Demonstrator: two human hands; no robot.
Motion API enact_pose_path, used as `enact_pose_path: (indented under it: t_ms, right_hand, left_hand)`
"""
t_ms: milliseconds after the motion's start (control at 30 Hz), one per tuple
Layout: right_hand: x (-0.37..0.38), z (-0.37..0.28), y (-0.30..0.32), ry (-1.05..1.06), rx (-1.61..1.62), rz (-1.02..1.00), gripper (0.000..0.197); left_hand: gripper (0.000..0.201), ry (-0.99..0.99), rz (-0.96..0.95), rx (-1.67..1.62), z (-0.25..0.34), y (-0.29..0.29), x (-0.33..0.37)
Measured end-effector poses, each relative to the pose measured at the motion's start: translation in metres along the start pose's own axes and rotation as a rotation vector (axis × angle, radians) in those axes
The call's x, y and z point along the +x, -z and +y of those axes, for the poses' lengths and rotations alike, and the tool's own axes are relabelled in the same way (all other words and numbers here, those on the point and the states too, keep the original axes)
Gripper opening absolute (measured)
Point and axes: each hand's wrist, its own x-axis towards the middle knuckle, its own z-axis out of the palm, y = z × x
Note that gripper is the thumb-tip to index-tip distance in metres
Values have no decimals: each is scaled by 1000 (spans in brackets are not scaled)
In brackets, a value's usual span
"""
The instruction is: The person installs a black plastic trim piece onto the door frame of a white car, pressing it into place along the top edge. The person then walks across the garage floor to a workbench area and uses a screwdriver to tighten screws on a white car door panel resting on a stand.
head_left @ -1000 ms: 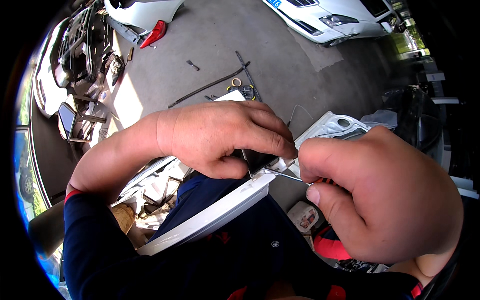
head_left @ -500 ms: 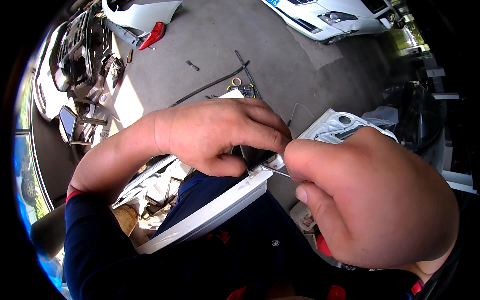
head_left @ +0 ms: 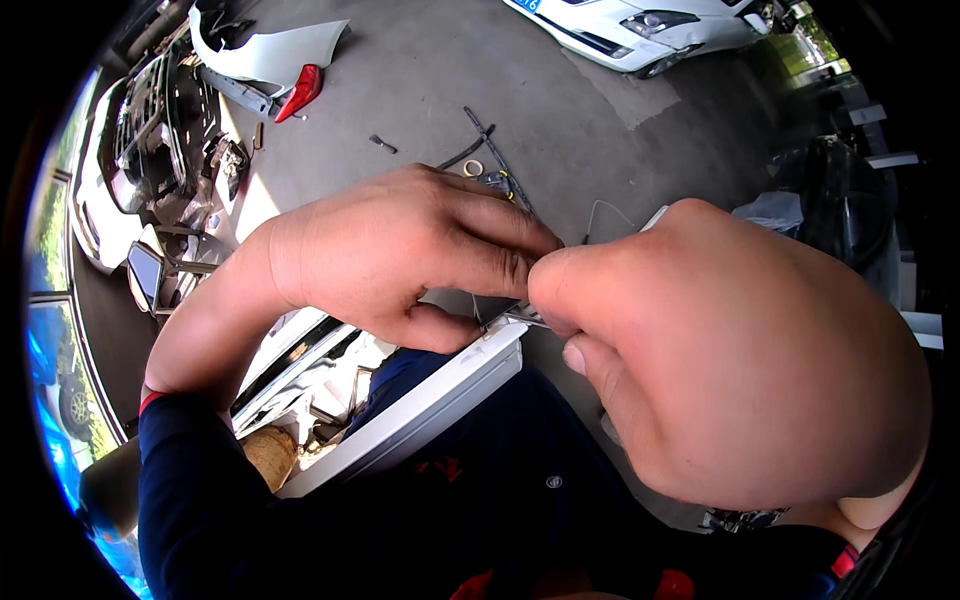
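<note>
A long white car trim panel (head_left: 425,420) lies slantwise across my lap, one end raised near the middle. My left hand (head_left: 400,255) is curled over that end, thumb below and fingers bent over the far side. Close against its fingertips, my right hand (head_left: 730,360) is closed in a pinch, thumb against bent fingers. A thin metal shaft (head_left: 533,321) runs from the right hand to the panel's end; the rest of the tool is hidden in the grip. My fingers cover most of the spot where shaft and panel meet.
On the floor ahead are a tape ring (head_left: 473,168), a dark strip (head_left: 490,140) and a small dark tool (head_left: 382,144). A white fender (head_left: 265,55) and red tail light (head_left: 300,92) lie far left. A white car (head_left: 650,30) stands far right. Left are bumpers (head_left: 150,130) and a mirror (head_left: 147,270).
Both hands and the panel's end have shifted slightly left in the view. The right hand now covers most of the white door panel behind it. Both grips look the same.
</note>
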Motion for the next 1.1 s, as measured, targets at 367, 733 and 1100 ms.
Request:
enact_pose_path:
  t_ms: [367,733,1100]
  right_hand:
    - [-17,18,7,94,28,-112,14]
    - [-29,79,-27,524,316,89,42]
    - [7,133,-83,455,445,428,65]
  left_hand:
    - [46,-78,-8,129,15,6,8]
    - [42,-5,-132,150,8,11,1]
    - [30,61,-172,203,12,11,9]
